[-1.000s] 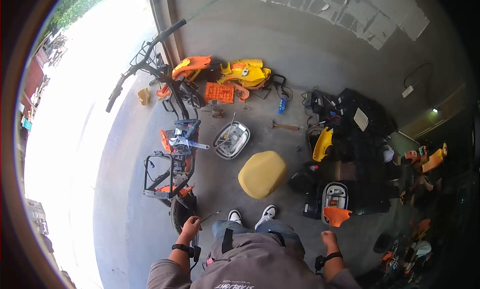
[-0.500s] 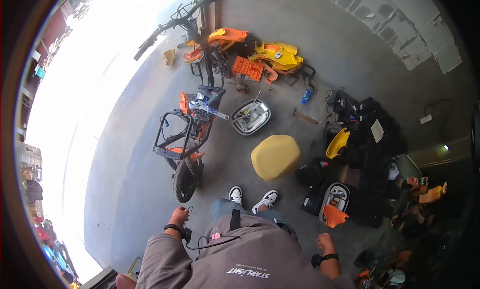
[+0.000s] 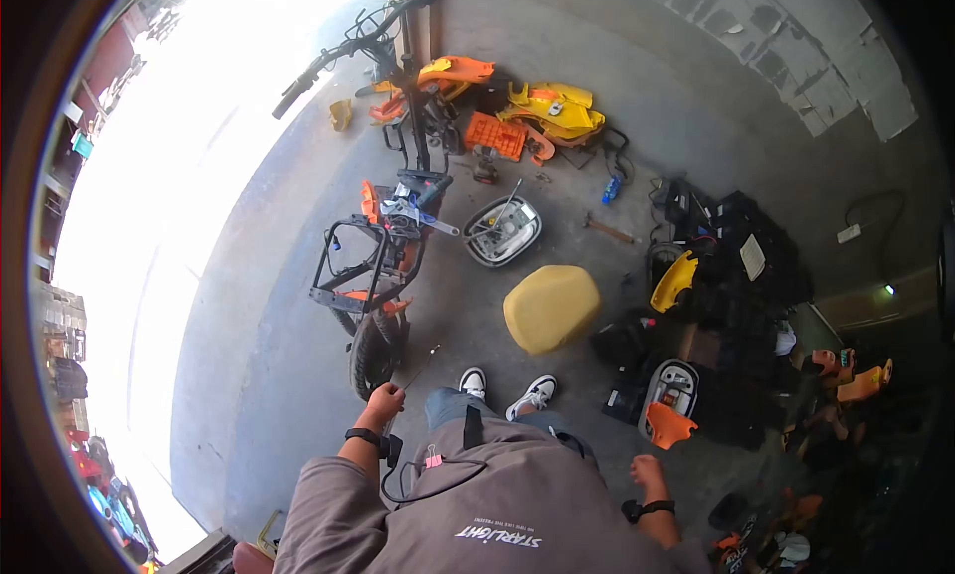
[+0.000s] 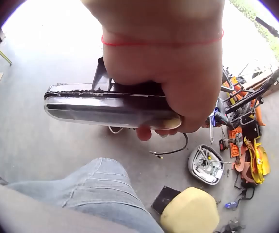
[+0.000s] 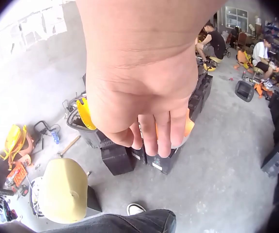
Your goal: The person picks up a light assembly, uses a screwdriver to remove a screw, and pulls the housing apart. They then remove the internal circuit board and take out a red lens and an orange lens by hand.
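Observation:
My left hand [image 3: 383, 405] grips a long, slim lamp [image 4: 105, 110] with a glossy lens and a black backing, seen edge-on in the left wrist view. A thin cable [image 4: 175, 150] trails from it, its loose end hanging over the floor. Just ahead of this hand is the rear wheel [image 3: 370, 360] of a stripped bike frame [image 3: 382, 266]. My right hand [image 3: 649, 472] hangs at my side, its fingers loosely bent and nothing in them. Nearest to it lies an orange panel [image 3: 670, 427] on a white-rimmed tray-like part [image 3: 678, 377].
A yellow padded stool [image 3: 552, 310] stands before my feet. Beyond it are a grey-rimmed tray-like part [image 3: 503, 232] and a hammer [image 3: 609, 230]. Black boxes [image 3: 736, 345] crowd the right. Yellow and orange panels [image 3: 557, 111] lie by the wall. Two seated people [image 5: 213, 43] appear farther off.
The head view has swung, shifting the scene. My left hand has moved forward and right over the last half second, and the cable end now points ahead. The right hand still hangs at my side.

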`<state>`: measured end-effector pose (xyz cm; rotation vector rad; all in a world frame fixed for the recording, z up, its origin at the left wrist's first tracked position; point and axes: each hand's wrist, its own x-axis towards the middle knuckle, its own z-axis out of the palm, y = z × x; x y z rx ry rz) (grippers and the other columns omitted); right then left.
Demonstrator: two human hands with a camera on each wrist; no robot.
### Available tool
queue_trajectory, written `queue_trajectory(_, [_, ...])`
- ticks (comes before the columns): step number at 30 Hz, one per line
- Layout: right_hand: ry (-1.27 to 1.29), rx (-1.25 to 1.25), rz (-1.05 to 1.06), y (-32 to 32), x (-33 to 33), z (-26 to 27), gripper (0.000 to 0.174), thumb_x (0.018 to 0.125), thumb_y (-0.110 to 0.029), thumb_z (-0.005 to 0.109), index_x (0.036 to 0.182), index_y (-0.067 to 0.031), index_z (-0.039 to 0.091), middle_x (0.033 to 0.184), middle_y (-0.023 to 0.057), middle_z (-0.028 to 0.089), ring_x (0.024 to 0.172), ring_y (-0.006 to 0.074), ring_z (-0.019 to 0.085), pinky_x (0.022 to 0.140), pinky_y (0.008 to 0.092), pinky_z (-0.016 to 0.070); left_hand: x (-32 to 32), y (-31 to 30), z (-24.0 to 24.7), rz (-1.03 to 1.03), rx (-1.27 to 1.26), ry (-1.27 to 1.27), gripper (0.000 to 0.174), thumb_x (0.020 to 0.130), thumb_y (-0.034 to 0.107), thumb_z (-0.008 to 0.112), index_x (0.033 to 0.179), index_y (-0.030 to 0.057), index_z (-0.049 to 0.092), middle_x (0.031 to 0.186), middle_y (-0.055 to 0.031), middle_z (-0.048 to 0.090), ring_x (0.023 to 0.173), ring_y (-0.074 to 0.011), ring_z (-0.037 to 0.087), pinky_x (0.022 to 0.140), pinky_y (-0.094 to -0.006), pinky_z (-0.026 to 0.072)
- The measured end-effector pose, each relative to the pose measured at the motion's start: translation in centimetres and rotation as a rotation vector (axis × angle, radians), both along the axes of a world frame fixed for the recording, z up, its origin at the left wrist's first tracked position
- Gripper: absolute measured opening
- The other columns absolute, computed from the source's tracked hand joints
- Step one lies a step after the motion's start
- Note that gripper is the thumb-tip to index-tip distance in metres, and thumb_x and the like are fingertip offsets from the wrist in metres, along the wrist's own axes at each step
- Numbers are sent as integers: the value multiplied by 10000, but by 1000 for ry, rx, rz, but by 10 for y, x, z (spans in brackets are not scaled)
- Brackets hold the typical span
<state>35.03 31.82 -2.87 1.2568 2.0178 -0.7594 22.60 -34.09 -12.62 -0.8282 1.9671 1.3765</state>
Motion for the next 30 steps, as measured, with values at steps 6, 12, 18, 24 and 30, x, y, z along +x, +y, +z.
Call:
queue_trajectory(6, [155,-71,137,-23,0,0,261,911,-177,587,1118,-33,652,982,74,704,810,186,685,685,333,544,-46,40,101,509,775,38,195,935,210,593,972,19,586,809,-73,583,754,-229,635,707,-363,531])
queue_trajectory(12, [589,-186,696,-125,-127,107,275,920,-150,624,1162,-20,640,1054,110,691,966,216,667,817,320,525,-118,102,189,393,1122,130,201,996,234,518,1021,39,558,887,-75,570,834,-229,612,804,-371,525])
queue_trajectory(18, [975,-311,979,-263,-209,260,579,912,-341,684,1336,-4,480,1196,169,628,1027,287,652,834,371,516,-149,169,302,440,1493,161,259,1034,323,457,1006,79,535,901,-47,542,898,-218,582,959,-426,485])
queue_trajectory(24, [1077,-291,864,-293,-192,310,594,907,-346,690,1311,30,470,1138,222,624,1033,341,645,870,403,505,-131,186,363,285,1683,282,417,1012,438,486,1254,99,501,1153,-91,576,1130,-281,585,1034,-462,456])
queue_trajectory(30, [1137,-664,729,-269,-184,331,483,931,-319,681,1232,30,537,972,101,663,882,123,628,753,280,501,-106,173,404,-132,1090,639,678,860,238,772,1383,16,402,1267,-125,561,1224,-237,547,1042,-385,446])
